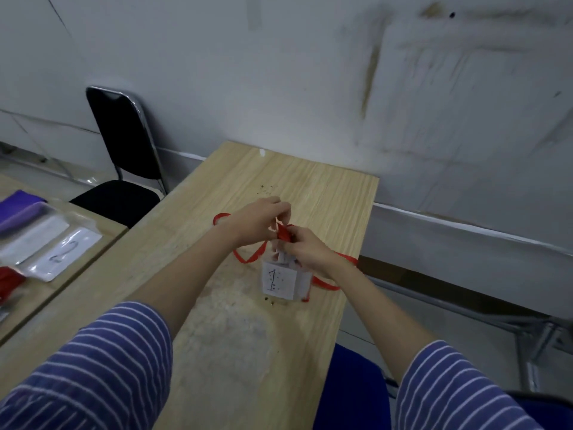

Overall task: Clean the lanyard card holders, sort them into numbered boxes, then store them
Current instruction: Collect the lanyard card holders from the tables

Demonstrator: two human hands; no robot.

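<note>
Both hands work the red lanyard (248, 259) above the tabletop (325, 187): left hand (257, 220) pinches the strap, right hand (302, 248) grips the bunch over card holder "1" (279, 282); I'd gather loose loops tight before boxing.

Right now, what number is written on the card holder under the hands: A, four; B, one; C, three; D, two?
B: the card holder under the left hand and right hand shows a handwritten 1, while both hands pinch the red lanyard above it.
</note>
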